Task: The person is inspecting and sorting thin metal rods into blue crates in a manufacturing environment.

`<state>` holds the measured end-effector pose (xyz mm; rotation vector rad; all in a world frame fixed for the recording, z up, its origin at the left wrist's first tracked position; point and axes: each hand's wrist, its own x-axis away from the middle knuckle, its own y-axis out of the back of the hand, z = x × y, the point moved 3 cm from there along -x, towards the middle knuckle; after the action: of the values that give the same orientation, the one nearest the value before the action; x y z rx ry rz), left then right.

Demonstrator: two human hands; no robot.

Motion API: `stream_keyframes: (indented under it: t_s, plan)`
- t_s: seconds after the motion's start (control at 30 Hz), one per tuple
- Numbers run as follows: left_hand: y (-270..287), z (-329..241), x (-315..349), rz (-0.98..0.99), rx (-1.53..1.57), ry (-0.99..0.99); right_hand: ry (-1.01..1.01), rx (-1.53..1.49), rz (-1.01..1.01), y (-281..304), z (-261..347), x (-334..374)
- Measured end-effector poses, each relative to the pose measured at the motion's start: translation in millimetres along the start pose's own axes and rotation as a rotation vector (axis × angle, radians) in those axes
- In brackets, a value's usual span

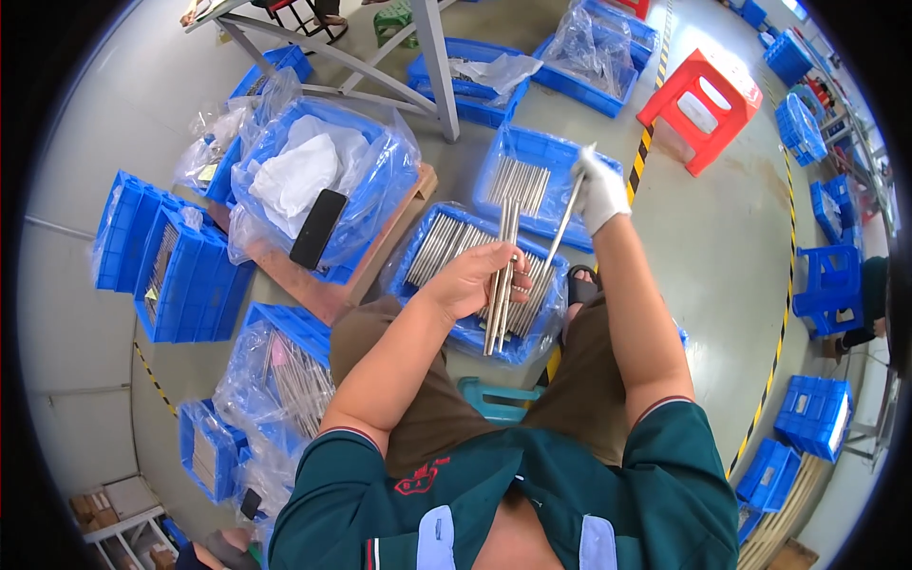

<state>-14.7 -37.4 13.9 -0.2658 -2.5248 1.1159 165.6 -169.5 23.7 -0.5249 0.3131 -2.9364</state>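
My bare left hand (472,278) is closed around a small bundle of slim metal rods (509,223), which stand up past its fingers and hang below them. In a white glove, my right hand (604,198) grips one end of a single metal rod (566,220) that slants down toward the near bin. That plastic-lined blue bin (506,353) lies below my left hand and holds rows of similar rods (439,249). Just beyond it, a second blue bin (551,228) contains a shorter row of rods (518,184), with my right hand over its right side.
Left, a plastic-lined blue bin (378,133) on a wooden pallet (375,247) holds white cloth (296,176) and a black phone (318,228). A red stool (703,109) stands far right. A teal stool (489,399) shows between my legs. A table leg (437,71) rises ahead.
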Motion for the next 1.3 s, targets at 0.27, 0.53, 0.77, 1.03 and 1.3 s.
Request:
stream_keyframes:
  t_s: [0.27,0.53,0.77,1.03,1.3]
  plan:
    - [20,-4,-13,0.033,0.045,-0.093,0.215,0.985,0.362,-49,-30,56]
    - [19,14,-24,-0.005,-0.003,0.039,-0.781,-0.014,0.628,-28,-85,61]
    - [25,1,-12,-0.433,-0.142,-0.003,-0.74,-0.289,0.228,9,-132,-34]
    - [20,-28,16,-0.378,-0.349,-0.058,-0.331,-0.323,-0.298,90,-159,-223]
    - [33,-44,9,-0.421,-0.271,0.003,-0.273,-0.299,-0.167,48,-229,-322]
